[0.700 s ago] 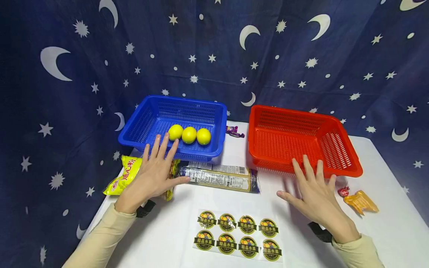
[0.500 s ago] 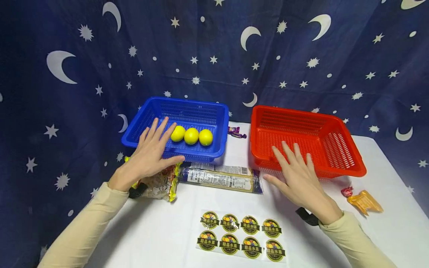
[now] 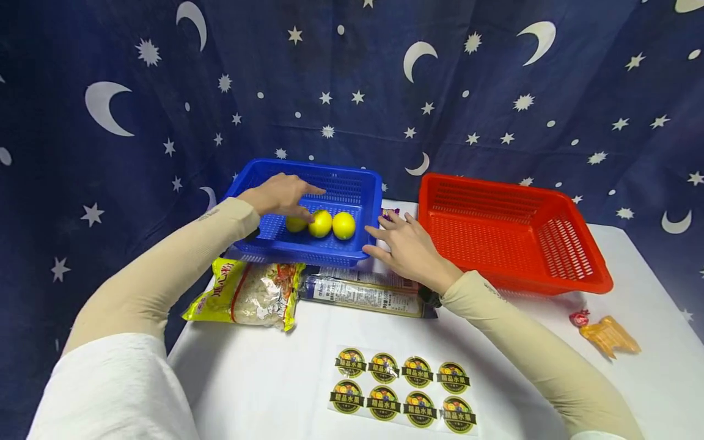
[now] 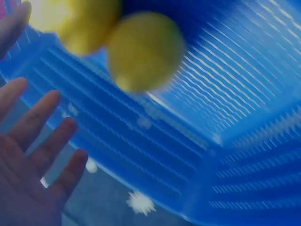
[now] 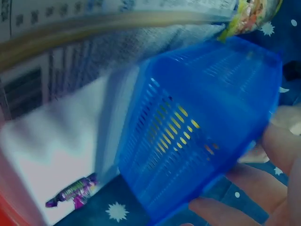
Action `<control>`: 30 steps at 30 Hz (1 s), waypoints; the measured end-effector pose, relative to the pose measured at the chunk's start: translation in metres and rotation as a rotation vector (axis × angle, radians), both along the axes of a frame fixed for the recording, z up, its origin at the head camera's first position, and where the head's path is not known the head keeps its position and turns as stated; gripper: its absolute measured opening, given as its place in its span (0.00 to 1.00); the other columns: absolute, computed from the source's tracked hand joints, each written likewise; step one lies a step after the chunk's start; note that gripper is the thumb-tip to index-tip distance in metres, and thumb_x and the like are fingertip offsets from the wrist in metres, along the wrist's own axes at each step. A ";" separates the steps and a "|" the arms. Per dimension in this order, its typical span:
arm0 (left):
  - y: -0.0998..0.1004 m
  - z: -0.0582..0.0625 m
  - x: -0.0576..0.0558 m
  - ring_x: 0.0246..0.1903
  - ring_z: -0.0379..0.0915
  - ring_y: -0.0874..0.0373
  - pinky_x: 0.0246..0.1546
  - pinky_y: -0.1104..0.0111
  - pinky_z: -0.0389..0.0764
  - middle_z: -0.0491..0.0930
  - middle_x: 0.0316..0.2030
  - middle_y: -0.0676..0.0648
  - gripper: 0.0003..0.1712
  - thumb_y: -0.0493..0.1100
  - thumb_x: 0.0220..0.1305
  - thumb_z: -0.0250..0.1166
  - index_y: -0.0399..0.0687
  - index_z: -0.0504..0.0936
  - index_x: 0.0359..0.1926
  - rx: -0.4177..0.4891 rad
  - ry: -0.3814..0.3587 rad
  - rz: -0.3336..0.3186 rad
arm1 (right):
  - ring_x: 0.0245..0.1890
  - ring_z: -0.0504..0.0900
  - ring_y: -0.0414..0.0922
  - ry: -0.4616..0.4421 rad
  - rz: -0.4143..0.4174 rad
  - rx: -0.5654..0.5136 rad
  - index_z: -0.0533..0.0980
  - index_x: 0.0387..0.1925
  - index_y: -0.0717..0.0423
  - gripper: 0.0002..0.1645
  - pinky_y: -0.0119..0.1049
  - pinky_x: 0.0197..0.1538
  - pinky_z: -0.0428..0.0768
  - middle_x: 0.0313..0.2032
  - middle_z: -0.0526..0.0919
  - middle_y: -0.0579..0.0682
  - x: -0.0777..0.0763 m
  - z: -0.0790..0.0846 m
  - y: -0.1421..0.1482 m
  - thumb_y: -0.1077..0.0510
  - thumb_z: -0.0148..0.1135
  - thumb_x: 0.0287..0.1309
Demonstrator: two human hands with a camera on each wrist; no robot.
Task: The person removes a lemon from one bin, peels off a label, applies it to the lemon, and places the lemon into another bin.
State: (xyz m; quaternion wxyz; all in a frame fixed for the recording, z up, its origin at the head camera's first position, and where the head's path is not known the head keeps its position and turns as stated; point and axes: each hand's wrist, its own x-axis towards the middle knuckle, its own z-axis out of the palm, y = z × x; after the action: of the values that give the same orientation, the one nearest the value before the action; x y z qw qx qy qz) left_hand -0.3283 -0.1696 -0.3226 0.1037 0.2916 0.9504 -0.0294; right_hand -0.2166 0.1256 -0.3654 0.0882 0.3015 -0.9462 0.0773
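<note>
Three round yellow fruits (image 3: 343, 226) lie in a row inside the blue basket (image 3: 308, 250). My left hand (image 3: 283, 195) hovers over this basket, its thumb overlapping the fruits in the head view. In the left wrist view, its fingers (image 4: 42, 122) are spread and straight, apart from the fruits (image 4: 146, 52). At the basket's right end is my right hand (image 3: 409, 247), fingers extended with the tips right at the rim. The right wrist view has those fingers (image 5: 254, 188) overlapping the basket's edge (image 5: 211, 183). Neither hand grips anything.
A red basket (image 3: 478, 244) stands to the right. In front of the blue one lie a yellow snack bag (image 3: 242, 293) and a long labelled packet (image 3: 357, 293). A sticker sheet (image 3: 401, 388) lies nearer. Wrapped candies (image 3: 610, 336) are at right; a purple one (image 5: 73, 190) sits between the baskets.
My left hand has moved forward and right, from over the snack bag to above the blue basket. The right hand has swung left from the red basket's front to the blue basket's right end.
</note>
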 end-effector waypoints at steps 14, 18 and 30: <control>0.063 -0.034 -0.021 0.67 0.74 0.46 0.69 0.52 0.73 0.76 0.69 0.45 0.48 0.67 0.56 0.74 0.60 0.69 0.75 -0.031 -0.194 -0.037 | 0.73 0.70 0.62 0.024 -0.004 -0.045 0.80 0.64 0.50 0.30 0.64 0.73 0.66 0.67 0.77 0.60 0.000 -0.013 -0.003 0.37 0.55 0.72; 0.069 -0.042 -0.023 0.66 0.75 0.47 0.69 0.51 0.73 0.76 0.70 0.46 0.46 0.64 0.57 0.75 0.59 0.70 0.74 -0.014 -0.221 -0.047 | 0.72 0.71 0.63 0.020 -0.009 -0.063 0.80 0.64 0.49 0.29 0.64 0.73 0.66 0.67 0.77 0.61 0.003 -0.016 -0.003 0.38 0.56 0.72; 0.070 -0.051 -0.028 0.56 0.81 0.50 0.61 0.55 0.79 0.81 0.64 0.45 0.45 0.62 0.49 0.80 0.57 0.78 0.68 0.103 -0.180 -0.073 | 0.70 0.72 0.66 0.033 0.001 -0.110 0.79 0.64 0.51 0.29 0.62 0.71 0.70 0.67 0.76 0.62 0.004 -0.020 0.000 0.39 0.56 0.73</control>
State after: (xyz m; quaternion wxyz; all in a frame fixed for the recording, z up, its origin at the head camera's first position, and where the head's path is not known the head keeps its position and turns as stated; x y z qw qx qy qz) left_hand -0.3562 -0.0997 -0.3733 0.1725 0.3324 0.9263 0.0422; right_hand -0.2126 0.1254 -0.3855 0.1204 0.2978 -0.9388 0.1243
